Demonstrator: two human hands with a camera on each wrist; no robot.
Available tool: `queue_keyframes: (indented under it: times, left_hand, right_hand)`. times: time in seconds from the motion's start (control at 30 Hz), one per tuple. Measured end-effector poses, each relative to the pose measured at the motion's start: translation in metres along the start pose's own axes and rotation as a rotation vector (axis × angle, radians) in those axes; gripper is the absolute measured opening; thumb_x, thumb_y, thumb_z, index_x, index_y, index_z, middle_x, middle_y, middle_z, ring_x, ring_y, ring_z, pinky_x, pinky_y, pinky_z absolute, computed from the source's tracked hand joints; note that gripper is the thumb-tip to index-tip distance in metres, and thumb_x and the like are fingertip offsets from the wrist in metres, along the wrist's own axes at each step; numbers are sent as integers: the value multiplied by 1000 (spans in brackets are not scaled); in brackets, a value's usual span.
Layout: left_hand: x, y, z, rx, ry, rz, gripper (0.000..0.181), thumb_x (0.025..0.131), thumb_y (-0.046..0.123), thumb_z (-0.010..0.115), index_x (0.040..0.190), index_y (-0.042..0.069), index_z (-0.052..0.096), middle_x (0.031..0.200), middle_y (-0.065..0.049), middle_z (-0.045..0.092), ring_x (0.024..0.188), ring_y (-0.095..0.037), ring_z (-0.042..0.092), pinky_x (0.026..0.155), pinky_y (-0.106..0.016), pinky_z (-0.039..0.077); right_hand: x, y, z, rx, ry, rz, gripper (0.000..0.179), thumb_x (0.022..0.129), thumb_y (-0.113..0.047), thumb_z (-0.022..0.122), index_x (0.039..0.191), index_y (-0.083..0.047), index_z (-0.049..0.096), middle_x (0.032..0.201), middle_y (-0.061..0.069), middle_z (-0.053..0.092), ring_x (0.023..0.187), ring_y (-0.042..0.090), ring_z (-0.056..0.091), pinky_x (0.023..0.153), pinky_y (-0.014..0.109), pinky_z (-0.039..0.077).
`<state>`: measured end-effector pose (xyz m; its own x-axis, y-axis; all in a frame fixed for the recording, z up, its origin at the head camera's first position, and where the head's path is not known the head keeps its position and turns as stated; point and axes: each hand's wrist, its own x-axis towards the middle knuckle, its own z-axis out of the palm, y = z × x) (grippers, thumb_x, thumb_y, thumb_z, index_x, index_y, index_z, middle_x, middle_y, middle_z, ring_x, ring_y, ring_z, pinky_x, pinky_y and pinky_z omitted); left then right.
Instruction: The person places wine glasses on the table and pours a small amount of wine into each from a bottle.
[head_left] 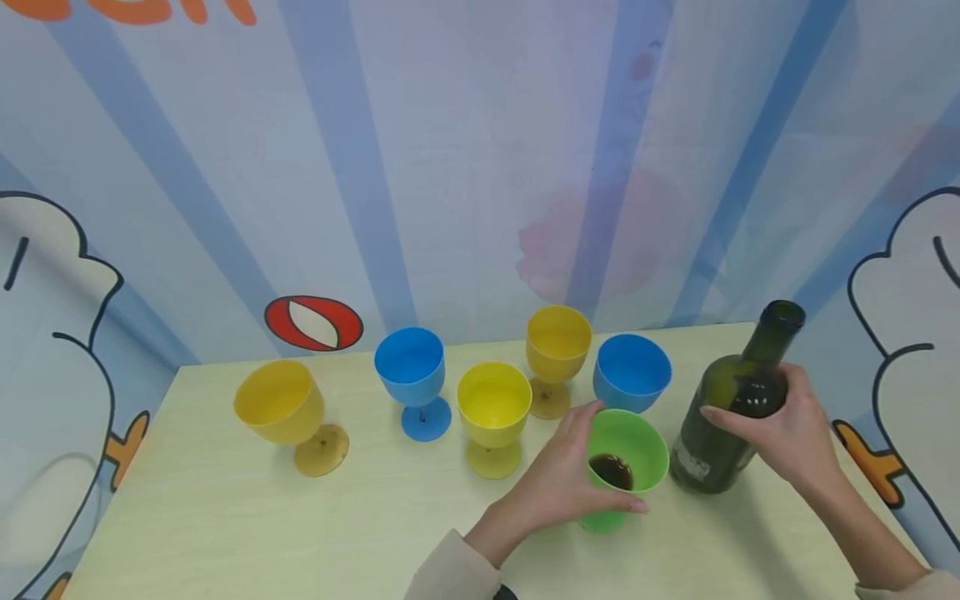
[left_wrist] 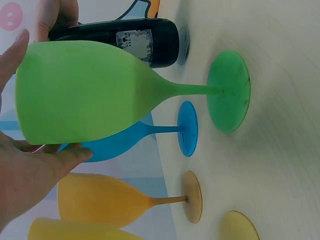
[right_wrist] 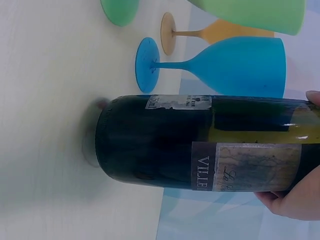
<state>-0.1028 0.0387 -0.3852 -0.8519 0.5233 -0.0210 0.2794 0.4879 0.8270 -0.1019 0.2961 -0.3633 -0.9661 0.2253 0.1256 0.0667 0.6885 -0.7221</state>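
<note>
My left hand (head_left: 557, 486) holds a green wine goblet (head_left: 647, 446) by its bowl, thumb on the near side and fingers on the far side. A little dark liquid (head_left: 611, 472) lies in the bottom of that bowl. In the left wrist view the goblet's round foot (left_wrist: 229, 91) is down at the tabletop. To the right, my right hand (head_left: 806, 437) grips a dark green wine bottle (head_left: 705, 429) around its upper body. The bottle leans slightly right, its base close over the table; the right wrist view shows its paper label (right_wrist: 257, 167).
Behind the green goblet stand a blue goblet (head_left: 632, 371) and an orange-yellow one (head_left: 558, 342). Further left are a bright yellow goblet (head_left: 493, 404), another blue goblet (head_left: 410, 367) and a yellow goblet (head_left: 279, 404). A striped, printed backdrop (head_left: 480, 183) rises behind the pale table (head_left: 360, 533).
</note>
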Motion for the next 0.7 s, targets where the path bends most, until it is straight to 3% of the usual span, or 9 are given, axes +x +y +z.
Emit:
queue_keyframes:
  times: [0.3, 0.7]
  left_hand:
    - [0, -1, 0, 14, 25, 8, 98, 65, 42, 80, 141, 11, 26, 140, -2, 33, 122, -16, 39, 100, -34, 36]
    - [-1, 3, 3, 68, 14, 11, 98, 66, 51, 76, 141, 12, 26, 138, -1, 32, 118, -14, 42, 97, -31, 39]
  right_hand:
    - [1, 8, -1, 20, -30, 28, 88, 77, -31, 73, 134, 10, 19, 121, 35, 37, 104, 49, 42, 76, 60, 40]
    - [1, 14, 1, 7, 1, 23, 87, 75, -30, 74, 132, 10, 22, 117, 34, 39, 101, 48, 44, 76, 60, 40]
